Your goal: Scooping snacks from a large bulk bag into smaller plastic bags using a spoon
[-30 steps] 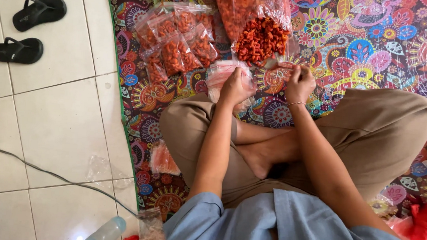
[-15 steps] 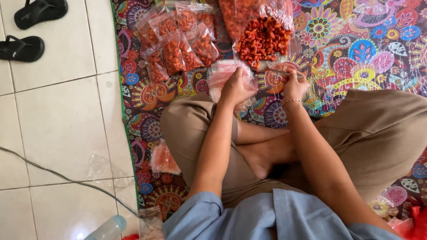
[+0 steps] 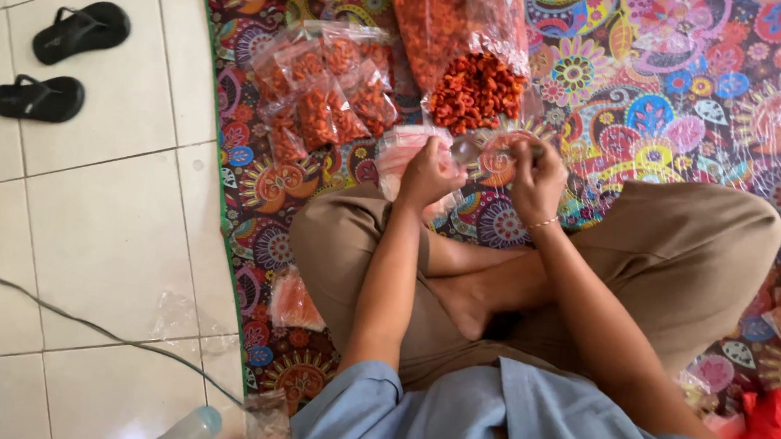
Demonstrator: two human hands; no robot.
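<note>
Left hand: fingers closed on stack of clear plastic bags, over patterned mat. Right hand: fingers pinching one empty bag, beside open sack of red-orange snacks.

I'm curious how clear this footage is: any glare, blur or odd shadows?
Head view: soft, even daylight, shadows faint; glare glints off the clear plastic bag between the left hand and right hand; sandals sharp; white tiles bright, not washed out.
</note>
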